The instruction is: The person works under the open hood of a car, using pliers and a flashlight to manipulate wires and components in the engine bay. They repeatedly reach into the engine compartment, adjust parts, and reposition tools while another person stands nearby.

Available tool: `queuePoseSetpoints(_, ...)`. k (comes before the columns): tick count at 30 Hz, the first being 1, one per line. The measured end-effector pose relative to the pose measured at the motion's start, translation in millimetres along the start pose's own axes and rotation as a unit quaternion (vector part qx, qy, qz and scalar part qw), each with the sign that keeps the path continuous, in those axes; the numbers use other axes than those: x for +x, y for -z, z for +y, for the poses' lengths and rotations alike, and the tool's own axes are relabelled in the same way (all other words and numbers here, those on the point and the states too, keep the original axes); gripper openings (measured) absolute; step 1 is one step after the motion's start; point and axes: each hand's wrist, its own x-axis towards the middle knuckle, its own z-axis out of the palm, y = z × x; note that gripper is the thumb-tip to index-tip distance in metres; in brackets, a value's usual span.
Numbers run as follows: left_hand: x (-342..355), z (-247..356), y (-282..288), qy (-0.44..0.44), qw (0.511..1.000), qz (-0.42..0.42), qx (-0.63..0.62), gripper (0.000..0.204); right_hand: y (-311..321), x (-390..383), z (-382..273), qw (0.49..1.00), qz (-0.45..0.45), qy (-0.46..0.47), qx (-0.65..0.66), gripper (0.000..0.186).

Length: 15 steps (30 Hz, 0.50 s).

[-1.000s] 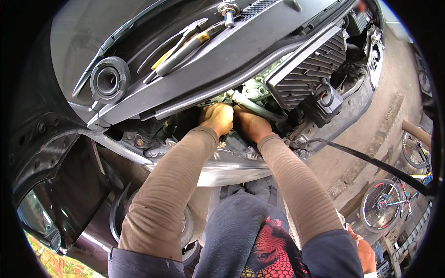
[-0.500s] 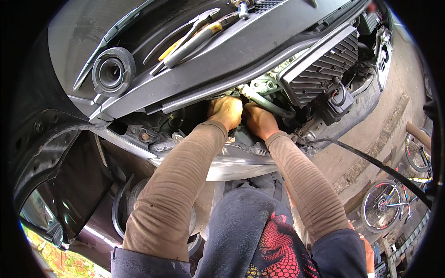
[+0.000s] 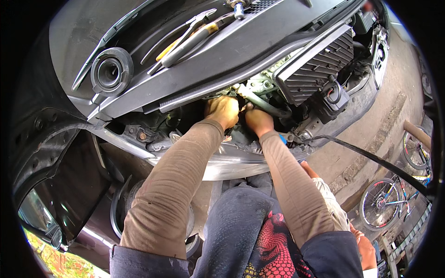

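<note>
Both my hands reach down into a car's open engine bay, below the dark cowl panel [image 3: 208, 69]. My left hand [image 3: 222, 111] is closed, knuckles up, its fingertips hidden among the parts. Close to its right, my right hand [image 3: 258, 121] is also closed, its fingers bent toward the left one; whatever lies between them is too small and shadowed to name. A pale pipe running into a dark hose [image 3: 266, 107] passes just beyond my right hand. The silver front edge of the car [image 3: 222, 170] lies under my forearms.
On the cowl rest yellow-and-black-handled pliers [image 3: 187, 44], a round black rubber part [image 3: 111, 71] and a metal fitting [image 3: 239, 10]. A black ribbed box [image 3: 317, 65] stands to the right. A black rod [image 3: 371, 160] slants across the right. Another person's arm [image 3: 366, 250] shows low right, near a bicycle [image 3: 381, 204].
My right forearm has swung left, and its hand has shifted slightly, baring a fingertip. A blue piece now shows beside that wrist, and more of the other person appears at the right.
</note>
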Motion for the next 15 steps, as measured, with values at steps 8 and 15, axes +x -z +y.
queuePoseSetpoints(8,-7,3,9,-0.008,1.0,0.009,0.016,0.022,33,-43,-27,0.988,0.049,0.148,-0.021,0.045)
queuePoseSetpoints(15,-8,9,18,0.016,0.999,-0.023,0.016,0.026,38,-40,-25,0.972,0.078,0.206,-0.087,0.029)
